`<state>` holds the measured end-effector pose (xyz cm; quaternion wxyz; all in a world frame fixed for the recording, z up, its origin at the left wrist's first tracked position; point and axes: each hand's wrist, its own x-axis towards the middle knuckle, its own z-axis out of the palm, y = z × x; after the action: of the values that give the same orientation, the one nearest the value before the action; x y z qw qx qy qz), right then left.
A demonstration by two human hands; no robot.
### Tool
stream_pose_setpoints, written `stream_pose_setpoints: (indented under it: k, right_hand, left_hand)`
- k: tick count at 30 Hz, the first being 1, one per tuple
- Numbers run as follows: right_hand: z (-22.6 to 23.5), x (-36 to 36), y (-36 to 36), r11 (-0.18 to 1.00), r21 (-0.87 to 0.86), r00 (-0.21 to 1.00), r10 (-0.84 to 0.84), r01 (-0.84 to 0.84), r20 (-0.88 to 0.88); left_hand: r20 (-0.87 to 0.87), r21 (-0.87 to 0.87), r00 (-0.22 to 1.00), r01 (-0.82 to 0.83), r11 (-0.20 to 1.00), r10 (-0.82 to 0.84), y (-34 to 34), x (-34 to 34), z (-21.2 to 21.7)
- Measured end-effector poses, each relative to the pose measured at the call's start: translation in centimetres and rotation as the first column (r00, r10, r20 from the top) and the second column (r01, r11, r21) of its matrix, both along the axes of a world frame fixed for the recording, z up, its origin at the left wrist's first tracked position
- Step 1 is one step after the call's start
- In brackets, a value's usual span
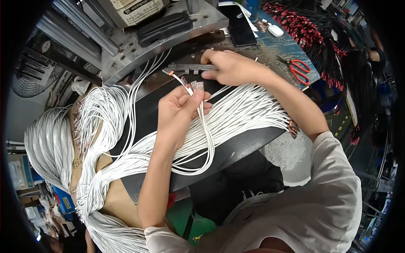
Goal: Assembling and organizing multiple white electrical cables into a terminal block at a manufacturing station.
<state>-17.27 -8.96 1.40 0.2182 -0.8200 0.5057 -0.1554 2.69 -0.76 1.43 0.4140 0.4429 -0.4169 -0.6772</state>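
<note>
Several white cables with small flat metal-and-clear connectors (197, 86) are pinched between the thumb and fingers of my left hand (179, 107), their ends pointing up. Another cable with an orange-marked connector (168, 72) sticks out just above that hand. My right hand (232, 68) is closed at the right end of a grey notched strip (190, 68), thumb below and index finger above; its fingertips are partly hidden. Under both hands a thick bundle of white cables (240, 107) lies across the black work surface (249, 141), with connector ends (292, 127) at its right.
A metal machine plate (168, 40) with posts stands behind. Red-handled scissors (298, 69), a black phone (240, 27) and a white case (275, 30) lie at the back right. Coiled white cables (50, 145) hang at left. A clear bag (289, 158) sits below the right edge.
</note>
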Motion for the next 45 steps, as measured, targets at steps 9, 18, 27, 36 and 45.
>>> stream_pose_setpoints:
  k: [9, 18, 27, 36, 45]
  right_hand:
    - [0.7, 0.2, 1.3, 0.826, 0.512, 0.732, -0.195, -0.236, 0.652]
    - [1.4, -0.1, 2.6, 0.826, 0.542, 0.757, -0.254, -0.154, 0.602]
    - [1.5, -1.0, 2.3, 0.841, 0.496, 0.785, -0.153, -0.216, 0.601]
    - [1.8, -1.0, 2.5, 0.847, 0.491, 0.783, -0.16, -0.203, 0.601]
    - [2.2, -1.1, 2.5, 0.868, 0.451, 0.81, -0.108, -0.205, 0.576]
  left_hand:
    - [0.107, -0.054, 0.987, -0.113, 0.992, 0.118, -0.4, -1.8, -0.2]
    - [0.106, -0.016, 0.989, -0.098, 0.995, 0.099, -0.9, -1.1, -0.1]
    - [0.115, 0.05, 0.993, 0.009, 0.999, -0.015, -0.3, -0.5, 0.9]
    - [0.084, 0.031, 0.996, -0.015, 0.999, 0.012, 0.5, -0.1, 0.8]
    - [0.042, 0.032, 0.999, 0.019, 0.999, -0.02, 0.2, 0.3, 0.8]
